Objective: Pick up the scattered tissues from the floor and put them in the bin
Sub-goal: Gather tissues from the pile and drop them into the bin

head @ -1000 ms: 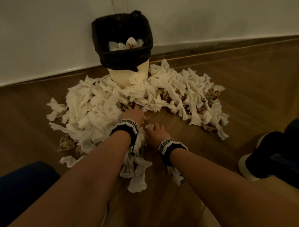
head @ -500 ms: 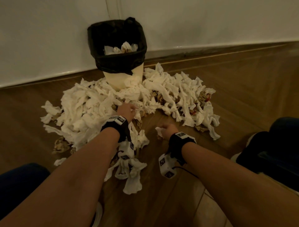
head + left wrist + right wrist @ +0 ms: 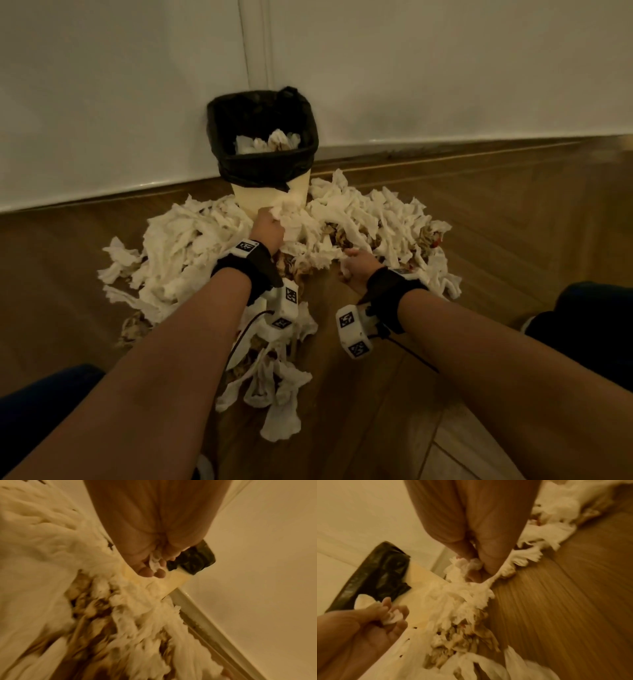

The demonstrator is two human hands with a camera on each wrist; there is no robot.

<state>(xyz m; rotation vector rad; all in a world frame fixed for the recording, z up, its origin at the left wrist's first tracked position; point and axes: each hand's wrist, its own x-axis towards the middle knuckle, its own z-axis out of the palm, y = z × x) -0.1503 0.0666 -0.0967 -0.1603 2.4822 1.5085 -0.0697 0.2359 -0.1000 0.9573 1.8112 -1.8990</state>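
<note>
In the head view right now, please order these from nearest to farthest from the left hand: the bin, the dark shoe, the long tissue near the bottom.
From the left hand:
1. Bin, just ahead, by the wall.
2. Long tissue, behind it, toward the person.
3. Dark shoe, far right edge.

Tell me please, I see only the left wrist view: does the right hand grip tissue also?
Observer: Yes. The right hand pinches a wad of tissue, with a strand trailing to the pile.
Operator: Is the bin full?
Observer: No. The head view shows only a few tissues low inside the bin.
Operator: Anything left behind the hands?
Observer: Yes, a strip of tissues lies between the forearms.
</note>
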